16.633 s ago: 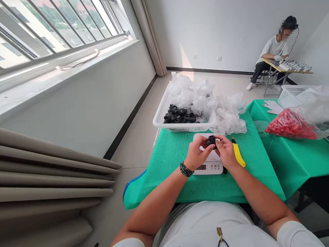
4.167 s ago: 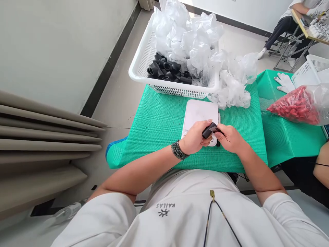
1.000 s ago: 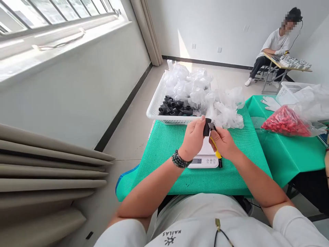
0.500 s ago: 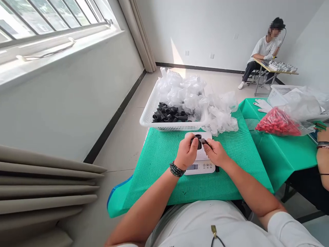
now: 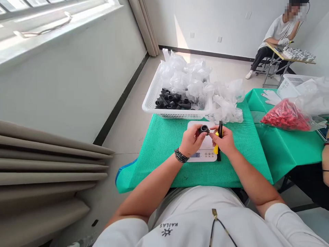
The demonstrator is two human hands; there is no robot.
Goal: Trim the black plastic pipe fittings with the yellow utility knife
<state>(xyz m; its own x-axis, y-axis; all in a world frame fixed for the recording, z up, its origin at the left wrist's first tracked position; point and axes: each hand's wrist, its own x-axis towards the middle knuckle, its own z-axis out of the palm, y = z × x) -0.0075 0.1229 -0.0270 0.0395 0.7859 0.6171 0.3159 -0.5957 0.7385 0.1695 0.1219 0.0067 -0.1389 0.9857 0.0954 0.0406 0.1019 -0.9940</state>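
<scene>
In my left hand (image 5: pixel 191 140) is a short black pipe fitting (image 5: pixel 204 129), its round opening tilted up toward me. The fingers are closed around its side. My right hand (image 5: pixel 226 140) is closed on a yellow and black utility knife (image 5: pixel 216 145), and its thumb and fingertips reach to the fitting's right edge. Whether they pinch a scrap there is too small to tell. Under both hands lies a white digital scale (image 5: pixel 205 159) with a lit display, partly covered by them. A long black strip, seemingly part of the knife, runs beside the scale's right edge.
Beyond the scale stands a white basket (image 5: pixel 150 110) with black fittings (image 5: pixel 168 97) and clear plastic bags (image 5: pixel 177 68). More bags (image 5: pixel 227 104) lie beside it. A bag of red parts (image 5: pixel 286 116) rests on the right-hand green-covered table. Another person (image 5: pixel 277 34) sits at the back right.
My right hand has turned, bringing the knife away from the fitting and its yellow part into sight. The fitting's opening now faces me more. The view has tipped downward.
</scene>
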